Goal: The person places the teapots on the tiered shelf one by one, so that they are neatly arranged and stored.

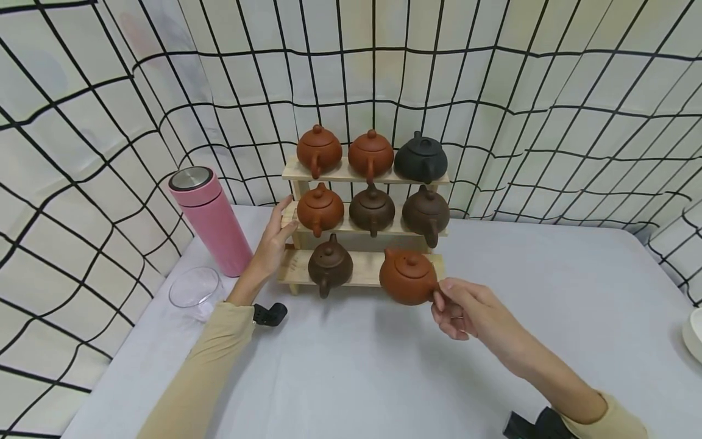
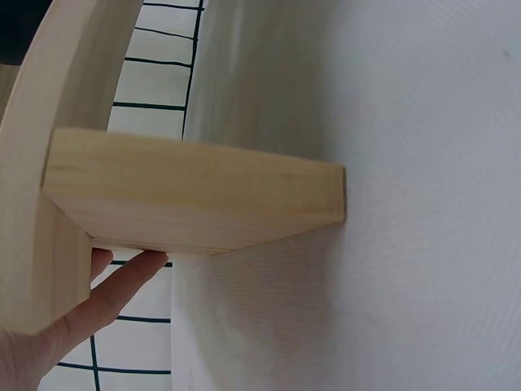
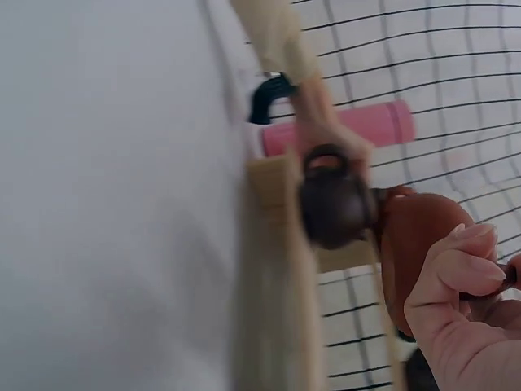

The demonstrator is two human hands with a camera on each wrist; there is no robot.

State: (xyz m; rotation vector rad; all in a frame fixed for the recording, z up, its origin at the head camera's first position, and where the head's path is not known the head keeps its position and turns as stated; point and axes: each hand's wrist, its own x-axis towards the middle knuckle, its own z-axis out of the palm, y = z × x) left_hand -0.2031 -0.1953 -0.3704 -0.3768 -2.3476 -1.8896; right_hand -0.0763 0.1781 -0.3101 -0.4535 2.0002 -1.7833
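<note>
My right hand pinches the handle of an orange-brown clay teapot, held in front of the right end of the lowest shelf with its spout toward the upper left. At the left end of the three-tier wooden stand, my left hand grips the middle shelf's edge, thumb in front. In the left wrist view its fingers reach behind the wood. A dark brown teapot sits on the bottom shelf. Above it are an orange teapot and two dark brown teapots.
On the top shelf stand two reddish teapots and a black teapot. A pink thermos and a clear glass bowl are left of the stand. A white dish shows at the right edge. Black-grid white cloth hangs behind.
</note>
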